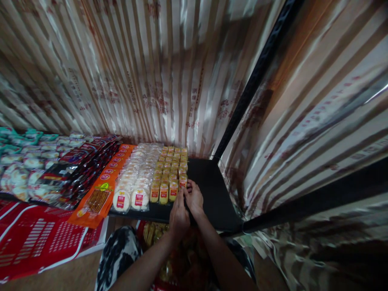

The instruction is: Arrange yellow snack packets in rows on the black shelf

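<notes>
Rows of small yellow wrapped snack packets (164, 191) with red labels stand on a black shelf (209, 194). My left hand (179, 216) and my right hand (194, 198) meet at the front of the rightmost row. Their fingertips close on a yellow snack packet (182, 180) there, partly hidden by the fingers. Left of these rows lie round white wrapped crackers (139, 198) in two overlapping rows. Below the shelf, between my legs, a dim bag or box holds more yellow packets (151, 233).
An orange snack bag (96, 202) overhangs the shelf's front edge, beside stacked dark packets (87, 169) and white-and-teal packs (22, 143). A red printed sheet (39, 238) hangs at lower left. A black upright post (248, 87) stands at the back right, before striped sheeting (169, 72).
</notes>
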